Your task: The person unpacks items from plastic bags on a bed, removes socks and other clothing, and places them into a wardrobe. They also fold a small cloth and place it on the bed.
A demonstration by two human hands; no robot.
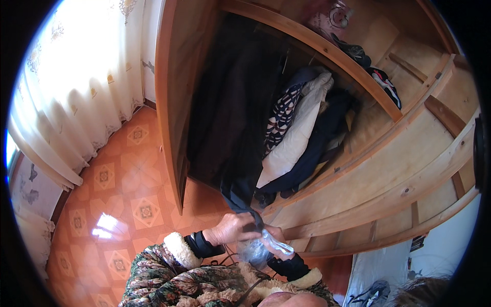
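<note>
Close to my body, my left hand (231, 229) is closed round the lower end of a dark strip of cloth (238, 193). The strip runs up to a long dark garment (227, 102) in the wardrobe. Right beside it, my right hand (275, 236) is closed on a crumpled clear plastic bag (254, 254), part of which sticks out past the fingers. The two hands nearly touch, and the fingertips between them are partly hidden.
An open wooden wardrobe (307, 31) stands ahead, its door (171, 112) swung out to the left. Inside lie a white garment (294, 146), a patterned cloth (280, 118) and dark clothes. Shoes (384, 87) sit on a shelf. Pale curtains (66, 112) hang over tiled floor (120, 184).
</note>
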